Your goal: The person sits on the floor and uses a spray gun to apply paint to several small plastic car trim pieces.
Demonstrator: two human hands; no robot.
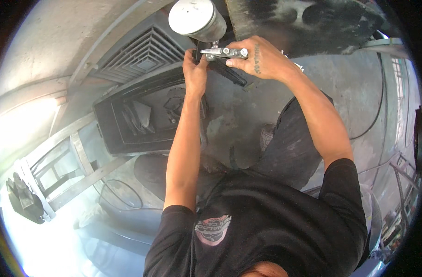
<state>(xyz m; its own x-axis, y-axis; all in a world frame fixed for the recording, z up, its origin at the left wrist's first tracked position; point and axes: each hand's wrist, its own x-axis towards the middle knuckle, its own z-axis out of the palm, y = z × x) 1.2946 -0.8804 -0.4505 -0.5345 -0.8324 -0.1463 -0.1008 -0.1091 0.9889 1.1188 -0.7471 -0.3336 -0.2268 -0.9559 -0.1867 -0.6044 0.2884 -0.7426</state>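
Observation:
Up at the top middle, my right hand [259, 57] is wrapped round a silver spray gun [220, 52]. Its round cup [192, 18], with a white lid, sits above the gun body. The gun's front end points left, close to the fingers of my left hand [195, 74]. Those fingers are closed on the end of a dark strip-like part [232, 75], which slants down to the right behind the gun. The grip of the right fingers is partly hidden by the hand itself.
A black trim panel [123, 136] leans at the left, with a louvred vent grille [146, 57] behind it. Left lies a pale metal frame [81, 152]. A dark stained board [308, 23] stands at the top right. A black hose [379, 101] runs over the grey floor [333, 74].

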